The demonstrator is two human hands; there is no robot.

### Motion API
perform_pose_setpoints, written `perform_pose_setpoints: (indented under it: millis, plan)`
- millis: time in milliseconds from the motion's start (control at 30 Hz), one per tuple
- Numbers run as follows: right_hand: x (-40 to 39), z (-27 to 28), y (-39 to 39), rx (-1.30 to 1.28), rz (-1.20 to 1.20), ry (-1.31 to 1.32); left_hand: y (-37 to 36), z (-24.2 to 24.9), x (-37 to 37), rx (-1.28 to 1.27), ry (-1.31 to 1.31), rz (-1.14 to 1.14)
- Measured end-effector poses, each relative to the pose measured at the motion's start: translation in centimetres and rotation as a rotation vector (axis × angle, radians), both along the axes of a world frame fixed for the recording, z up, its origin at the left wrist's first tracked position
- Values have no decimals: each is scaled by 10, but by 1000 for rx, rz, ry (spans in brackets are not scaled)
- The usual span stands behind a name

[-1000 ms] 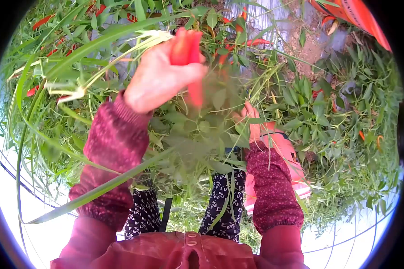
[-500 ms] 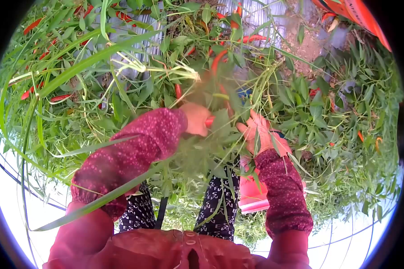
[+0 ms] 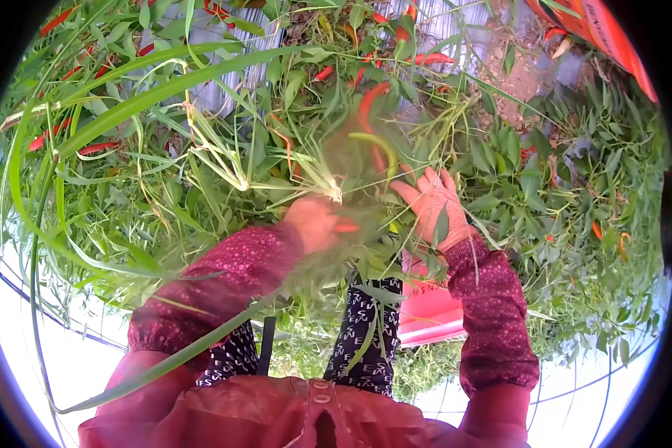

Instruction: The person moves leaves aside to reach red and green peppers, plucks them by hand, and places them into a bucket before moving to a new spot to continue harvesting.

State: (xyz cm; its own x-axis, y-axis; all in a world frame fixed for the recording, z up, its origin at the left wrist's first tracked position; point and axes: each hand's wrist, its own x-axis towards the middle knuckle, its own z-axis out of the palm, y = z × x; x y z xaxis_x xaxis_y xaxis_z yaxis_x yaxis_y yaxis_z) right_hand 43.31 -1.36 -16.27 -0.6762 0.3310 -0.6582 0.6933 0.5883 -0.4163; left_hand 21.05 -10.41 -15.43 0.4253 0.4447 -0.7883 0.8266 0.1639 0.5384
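Observation:
My left hand (image 3: 312, 222) is closed, slightly blurred, with a red chili pepper (image 3: 346, 226) sticking out past its fingers. Its grip is partly hidden by leaves. To its right, my right hand (image 3: 434, 209) holds nothing visible, fingers spread among the leaves. Just beyond those fingertips hangs a curved yellow-green chili (image 3: 384, 153) on the plant. A long red chili (image 3: 365, 108) hangs farther up, partly blurred. A pale pulled-up grass clump (image 3: 328, 187) lies right above my left hand.
More red chilies (image 3: 431, 59) show among the plants. Long grass blades (image 3: 172, 82) cross the left side. A red bag (image 3: 593, 33) stands at the top right, and a pinkish-red container (image 3: 429, 313) sits beside my leg. Silvery ground sheet (image 3: 235, 56) shows between rows.
My left hand has shifted down and slightly left with the red chili. My right hand has moved slightly up and right, its fingers spreading. The yellow-green chili now shows more fully.

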Motion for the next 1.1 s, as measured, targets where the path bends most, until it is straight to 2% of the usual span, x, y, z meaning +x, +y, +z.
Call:
perform_pose_setpoints:
  millis: [33,67,100,133,167,200,267,333,367,400,467,500,533,567,600,633,700,733,767,800,833,867,900,933,1067,1100]
  plan:
    - [-1,0,5,57,-78,195,0,0,0,-46,24,-37]
    - [-12,12,19,60,-75,194,0,1,-1,-93,50,-73]
    - [-31,33,39,16,-114,98,0,6,-5,-94,-75,-23]
    - [-48,48,52,-29,-151,2,-4,8,-4,-97,-77,-19]
    - [-61,50,57,80,-204,27,-9,9,-2,-64,-47,-27]
    - [-70,46,60,84,-200,25,-12,10,-2,-29,-17,-37]
    - [-87,35,64,223,-423,191,-34,2,-3,-18,-16,-30]
    - [-98,22,64,226,-462,230,-109,-46,2,-226,-368,405]
    - [-105,13,60,156,-543,218,-130,-54,6,-329,-547,623]
    - [-110,1,53,88,-626,203,-139,-48,12,-323,-550,624]
    - [-108,-23,29,19,-641,246,-153,-33,28,-703,-601,1205]
    - [-103,-25,22,-57,-573,132,-110,-5,26,-553,-291,779]
    - [-97,-27,13,-132,-508,19,-47,26,21,-465,87,156]
    - [-89,-27,4,10,-558,48,-62,16,17,-125,0,138]
    - [-75,-25,-1,-4,-555,38,-91,3,15,202,-86,121]
    - [-62,-18,-1,-38,-735,157,-128,-16,24,184,-92,124]
    - [-36,-12,-4,-129,-1109,345,-187,-51,43,55,-458,933]
    - [-23,-13,-10,-197,-1298,411,-178,-44,43,53,-462,935]
    - [-13,-14,-18,-323,-1506,437,-157,-27,42,-145,-390,957]
    - [-5,-16,-24,-320,-1505,433,-134,-9,40,-344,-315,973]
    - [2,-17,-28,-473,-1730,478,-119,3,41,-542,-239,980]
    - [0,-11,-26,-634,-1952,519,-114,8,44,-545,-244,981]
    - [-4,-3,-27,-467,-1799,431,-109,13,47,-474,-221,843]
    - [3,-6,-30,-465,-1798,428,-105,17,49,-399,-197,704]
    - [17,-15,-26,-581,-1823,482,-94,20,47,-82,-74,151]
    - [18,-13,-17,-755,-1913,448,-111,3,52,-43,-122,-135]
